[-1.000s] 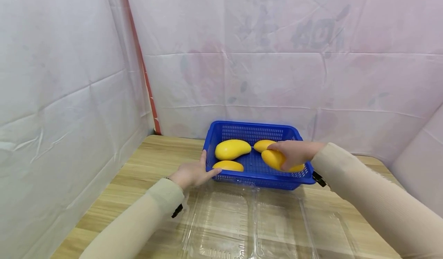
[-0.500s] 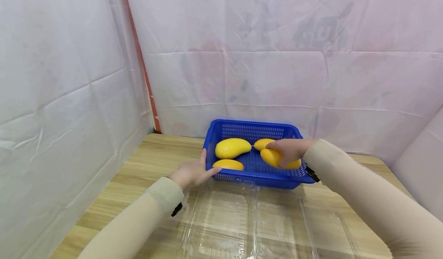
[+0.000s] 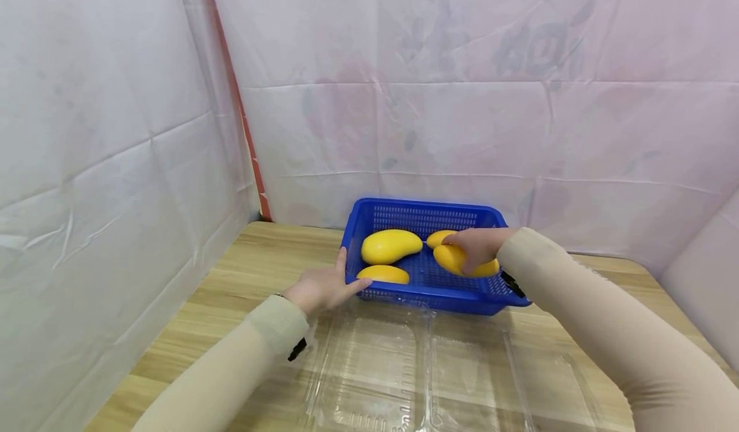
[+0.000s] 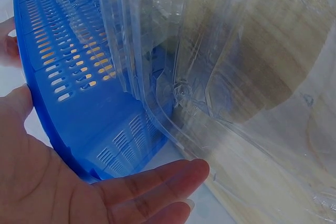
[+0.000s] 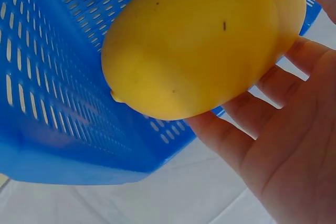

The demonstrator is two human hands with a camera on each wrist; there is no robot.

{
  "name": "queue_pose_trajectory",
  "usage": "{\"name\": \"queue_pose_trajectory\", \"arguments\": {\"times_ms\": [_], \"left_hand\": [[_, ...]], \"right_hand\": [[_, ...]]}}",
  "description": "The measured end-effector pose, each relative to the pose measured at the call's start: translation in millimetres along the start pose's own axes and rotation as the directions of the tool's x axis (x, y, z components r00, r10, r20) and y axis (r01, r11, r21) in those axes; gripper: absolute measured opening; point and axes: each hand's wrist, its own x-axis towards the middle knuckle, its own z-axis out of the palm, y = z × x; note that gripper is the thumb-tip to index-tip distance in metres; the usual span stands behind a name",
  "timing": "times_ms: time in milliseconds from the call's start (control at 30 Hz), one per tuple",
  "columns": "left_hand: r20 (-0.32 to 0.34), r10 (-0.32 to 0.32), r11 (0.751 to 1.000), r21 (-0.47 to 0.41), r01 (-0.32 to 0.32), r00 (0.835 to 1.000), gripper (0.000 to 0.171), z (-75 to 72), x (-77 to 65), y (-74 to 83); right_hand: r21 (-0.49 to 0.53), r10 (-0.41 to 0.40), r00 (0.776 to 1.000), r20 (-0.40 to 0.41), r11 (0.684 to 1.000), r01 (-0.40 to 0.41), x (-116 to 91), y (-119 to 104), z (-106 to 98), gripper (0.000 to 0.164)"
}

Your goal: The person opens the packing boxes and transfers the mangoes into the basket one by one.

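Observation:
A blue perforated plastic basket (image 3: 427, 294) stands at the back of the table with several mangoes in it. My right hand (image 3: 478, 246) reaches into its right side and grips an orange-yellow mango (image 3: 448, 259), fingers around it; the right wrist view shows this mango (image 5: 184, 45) close up, beside the basket wall. Another mango (image 3: 439, 237) lies just behind it, partly hidden. On the left side are a larger yellow mango (image 3: 388, 246) and one more mango (image 3: 383, 274) by the front wall. My left hand (image 3: 323, 288) touches the basket's front left corner with fingers extended.
Clear plastic containers (image 3: 375, 368) lie on the wooden table (image 3: 219, 303) in front of the basket, close to the left hand. White sheeting (image 3: 450, 130) hangs directly behind the basket and along the sides.
My right hand has shifted slightly left inside the basket with the gripped mango. The left hand stays at the basket corner.

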Motion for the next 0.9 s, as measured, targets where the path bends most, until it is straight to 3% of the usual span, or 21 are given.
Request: {"name": "queue_pose_trajectory", "arguments": {"times_ms": [900], "left_hand": [[0.024, -0.018, 1.000, -0.006, 0.018, 1.000, 0.103, -1.7, -1.9, 3.1]], "right_hand": [[-0.043, 0.022, 1.000, 0.015, 0.999, -0.021, 28, 8, 13, 0.070]]}}
